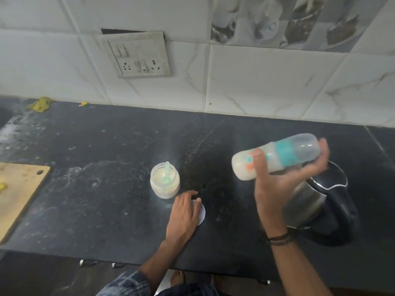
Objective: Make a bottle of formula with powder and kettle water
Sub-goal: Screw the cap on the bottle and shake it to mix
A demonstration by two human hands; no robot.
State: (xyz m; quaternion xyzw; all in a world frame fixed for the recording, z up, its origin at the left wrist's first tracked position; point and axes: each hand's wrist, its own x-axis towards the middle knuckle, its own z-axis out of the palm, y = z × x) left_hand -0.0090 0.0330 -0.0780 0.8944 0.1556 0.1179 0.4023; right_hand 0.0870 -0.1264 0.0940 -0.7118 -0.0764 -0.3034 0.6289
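Observation:
My right hand (284, 180) grips a baby bottle (277, 155) tipped on its side above the counter, its capped end pointing right. The bottle has a teal ring and a clear cap, and milky white liquid fills its base end. An open jar of formula powder (165, 180) stands left of centre with a pale green scoop (166, 174) in it. My left hand (186, 212) rests flat on the jar's white lid (202, 212), which lies on the counter just in front of the jar. A steel kettle with a black handle (320, 201) stands at the right, its lid open.
The dark stone counter (106, 199) runs to a tiled wall with a switch and socket plate (140, 54). A wooden cutting board (19, 193) lies at the left edge. A yellow cloth (40, 104) sits at the back left. The counter's front edge is near my body.

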